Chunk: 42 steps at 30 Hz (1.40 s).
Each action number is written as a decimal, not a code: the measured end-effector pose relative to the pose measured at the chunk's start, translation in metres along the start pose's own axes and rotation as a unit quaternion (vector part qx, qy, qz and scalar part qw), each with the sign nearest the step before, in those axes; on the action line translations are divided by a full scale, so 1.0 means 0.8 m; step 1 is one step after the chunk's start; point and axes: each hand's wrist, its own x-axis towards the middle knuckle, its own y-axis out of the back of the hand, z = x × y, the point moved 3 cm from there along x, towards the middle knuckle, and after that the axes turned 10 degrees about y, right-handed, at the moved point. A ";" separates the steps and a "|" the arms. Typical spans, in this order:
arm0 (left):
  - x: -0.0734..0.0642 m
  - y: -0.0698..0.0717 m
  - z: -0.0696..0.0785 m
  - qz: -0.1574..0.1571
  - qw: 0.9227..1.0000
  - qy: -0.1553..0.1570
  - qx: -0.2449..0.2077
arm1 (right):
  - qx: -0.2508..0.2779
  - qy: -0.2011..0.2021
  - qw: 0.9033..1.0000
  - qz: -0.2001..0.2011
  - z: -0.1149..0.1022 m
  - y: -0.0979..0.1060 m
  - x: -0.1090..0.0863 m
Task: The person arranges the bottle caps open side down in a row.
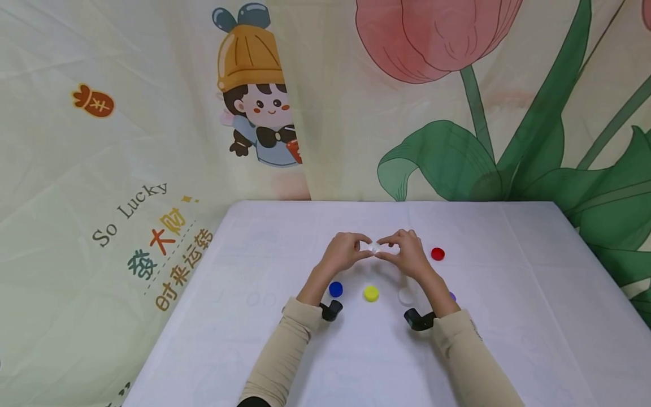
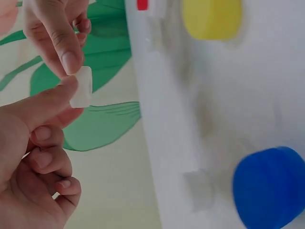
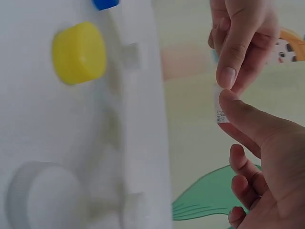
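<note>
A small white piece [image 1: 374,247] is held up between the two hands, over the far part of the table. The left hand [image 1: 344,251] pinches it between thumb and forefinger from one side. From the other side the right hand [image 1: 408,254] grips it the same way, thumb tips close together. In the left wrist view the piece [image 2: 84,88] looks flat with rounded corners. Fine dark print shows on the piece [image 3: 220,114] in the right wrist view. Fingers cover much of it, and I cannot tell what it is.
Nearer than the hands lie a blue cap [image 1: 335,289], a yellow cap [image 1: 371,294] and a white cap [image 1: 406,296]. A purple cap [image 1: 452,295] is partly hidden by the right wrist; a red cap [image 1: 438,254] lies right. Small white pieces [image 2: 199,191] stand near the table's far edge.
</note>
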 end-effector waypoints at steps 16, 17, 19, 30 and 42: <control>-0.070 0.041 0.060 0.102 0.972 -0.159 -0.137 | 0.037 0.111 0.983 0.140 -0.069 0.078 -0.068; -0.074 0.042 0.064 0.104 0.971 -0.168 -0.136 | 0.037 0.112 0.983 0.144 -0.071 0.080 -0.073; -0.083 0.043 0.069 0.107 0.968 -0.182 -0.134 | 0.036 0.116 0.981 0.153 -0.075 0.083 -0.083; -0.102 0.038 0.080 0.106 0.966 -0.176 -0.156 | 0.031 0.139 0.976 0.165 -0.084 0.089 -0.106; -0.104 0.021 0.070 -0.031 0.946 0.064 -0.317 | 0.020 0.146 0.974 0.169 -0.082 0.087 -0.106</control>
